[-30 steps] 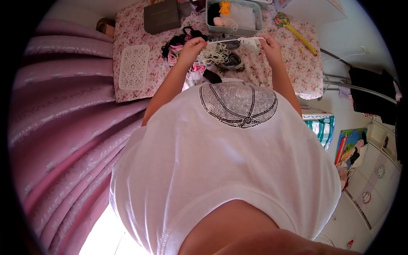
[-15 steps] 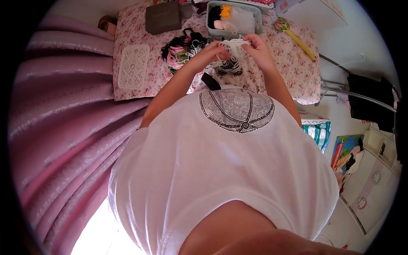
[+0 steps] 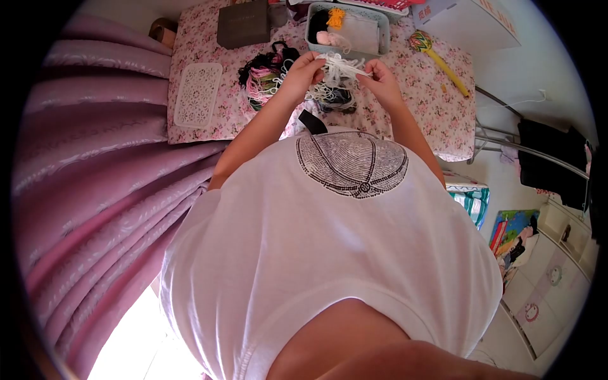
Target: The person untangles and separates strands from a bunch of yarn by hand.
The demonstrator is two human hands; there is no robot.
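A tangled bunch of white yarn (image 3: 342, 68) is stretched between my two hands above the table. My left hand (image 3: 304, 75) is closed on the bunch's left end, with thumb and fingers pinched together. On the other side, my right hand (image 3: 382, 82) pinches strands at the right end. Below and left of the hands lies a heap of mixed yarn (image 3: 266, 79) in black, pink, green and white. Some pale and dark strands (image 3: 335, 98) lie under my hands, close to my shirt.
The table wears a floral cloth (image 3: 399, 126). Behind my hands stands a pale basket (image 3: 384, 45) holding yarn balls. A dark grey box (image 3: 244, 24), a white lattice lid (image 3: 197, 95), a yellow-handled stick (image 3: 449, 71) and a white box (image 3: 468, 25) are around them.
My left hand has shifted up and left, my right hand slightly down. The white yarn now spans sideways between them rather than hanging in a loose clump. The camera view has tilted slightly.
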